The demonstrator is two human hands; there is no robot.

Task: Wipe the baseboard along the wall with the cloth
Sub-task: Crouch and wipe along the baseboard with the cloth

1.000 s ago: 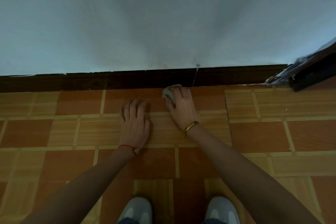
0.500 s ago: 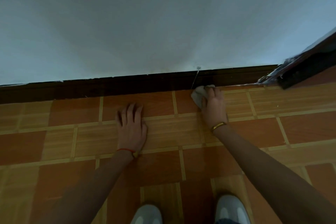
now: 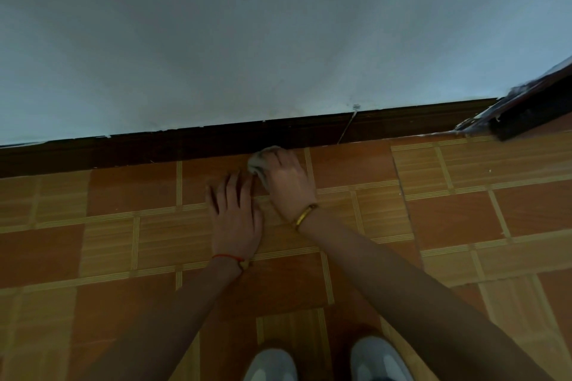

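Mid-wipe, judging by the layout: right hand [image 3: 286, 178] has the cloth [image 3: 258, 162] bunched under curled fingers, pushed into the foot of the baseboard [image 3: 185, 145] where it meets the floor [image 3: 433, 219]. Cloth is a small grey wad, mostly hidden by the hand; only its left side shows. Can't tell whether it contacts the baseboard face or just the floor seam.

Left hand [image 3: 235, 219] lies flat on the floor, fingers straight and spread, holding nothing; looks like a brace. It sits just beside the right hand, thumb side nearly touching.

Both forearms reach forward from the bottom edge of the floor, right wrist angled in toward the left.

Long dark runs of baseboard lie to either side, out to the corner at far right. Next move probably needs a sideways slide with steady pressure against the board, and the bracing hand shifted to follow.
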